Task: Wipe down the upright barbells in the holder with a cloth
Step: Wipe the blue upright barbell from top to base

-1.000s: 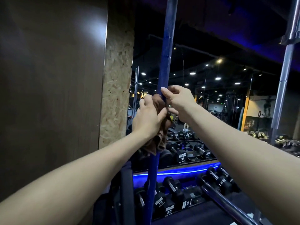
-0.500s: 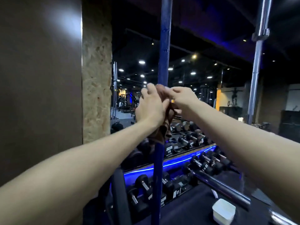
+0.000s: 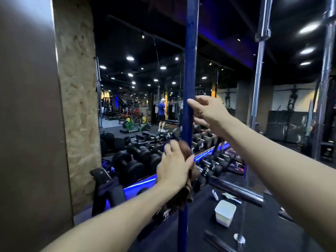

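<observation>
My left hand (image 3: 174,166) is nearest, its grip curled round a brown cloth (image 3: 187,182) that is bunched against the blue barbell (image 3: 189,70). The cloth wraps the bar at my palm and hangs in loose folds below my wrist, touching the shaft. Higher up the same bar, my right hand (image 3: 209,111) has its fingertips hooked on the shaft, fingers bent round it from the right side; the two hands are apart, with bare bar between them. The barbell stands upright, a deep blue painted shaft that runs from the bottom edge out through the top of view. Low on the right, a white square tub (image 3: 224,212) sits on a dark surface; I cannot tell what is in it. Just beyond it lies a steel bar (image 3: 236,190), near-horizontal. To the right, a chrome barbell (image 3: 259,73) stands upright, well apart from the blue one. Behind the bars, rows of black dumbbells (image 3: 134,160) fill a rack edged with blue light, and a mirror (image 3: 138,99) reflects the gym floor.
</observation>
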Demonstrator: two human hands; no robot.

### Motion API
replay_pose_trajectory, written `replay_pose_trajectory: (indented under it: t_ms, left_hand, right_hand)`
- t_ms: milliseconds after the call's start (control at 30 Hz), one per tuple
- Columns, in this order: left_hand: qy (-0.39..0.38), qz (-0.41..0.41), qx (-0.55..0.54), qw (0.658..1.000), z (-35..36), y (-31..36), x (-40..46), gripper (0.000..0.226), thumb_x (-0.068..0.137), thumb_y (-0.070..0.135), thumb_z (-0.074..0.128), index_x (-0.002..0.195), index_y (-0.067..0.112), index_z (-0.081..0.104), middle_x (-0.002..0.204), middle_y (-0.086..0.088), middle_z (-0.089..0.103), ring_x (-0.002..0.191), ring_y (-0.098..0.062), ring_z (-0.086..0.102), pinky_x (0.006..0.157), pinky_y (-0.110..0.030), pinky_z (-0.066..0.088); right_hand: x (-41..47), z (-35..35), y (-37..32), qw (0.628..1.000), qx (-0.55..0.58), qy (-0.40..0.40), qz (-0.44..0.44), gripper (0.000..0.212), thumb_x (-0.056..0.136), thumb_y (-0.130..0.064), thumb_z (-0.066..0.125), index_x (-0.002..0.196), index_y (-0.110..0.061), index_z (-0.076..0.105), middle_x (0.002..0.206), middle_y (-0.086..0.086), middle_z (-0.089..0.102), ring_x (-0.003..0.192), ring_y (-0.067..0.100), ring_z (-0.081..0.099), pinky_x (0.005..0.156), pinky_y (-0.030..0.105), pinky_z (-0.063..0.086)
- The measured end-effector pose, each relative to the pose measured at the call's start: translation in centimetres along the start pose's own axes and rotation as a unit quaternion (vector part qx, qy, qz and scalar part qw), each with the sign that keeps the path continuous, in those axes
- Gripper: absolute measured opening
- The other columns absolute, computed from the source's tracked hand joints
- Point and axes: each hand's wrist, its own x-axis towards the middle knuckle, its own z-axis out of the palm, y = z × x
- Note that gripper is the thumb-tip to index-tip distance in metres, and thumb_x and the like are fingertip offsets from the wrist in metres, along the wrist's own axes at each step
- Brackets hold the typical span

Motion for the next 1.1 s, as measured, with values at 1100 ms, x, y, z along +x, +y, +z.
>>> replay_pose_trajectory:
  t_ms: [1100]
  left_hand:
    - [-0.161,-0.017,-0.024,0.987,4.9,-4.9,-4.9,0.056,0.091,0.048,0.051,0.119,0.007,0.026,0.123,-0.012,0.040,0.116,-0.035,0.050,0.085,-0.046,0.045]
  right_hand:
    - [-3.8,0.5,4.0,0.998,-0.052,0.007,0.018,0.021,0.094,-0.020,0.060,0.085,-0.001,0.060,0.101,0.038,0.060,0.088,0.043,0.065,0.078,0.043,0.056]
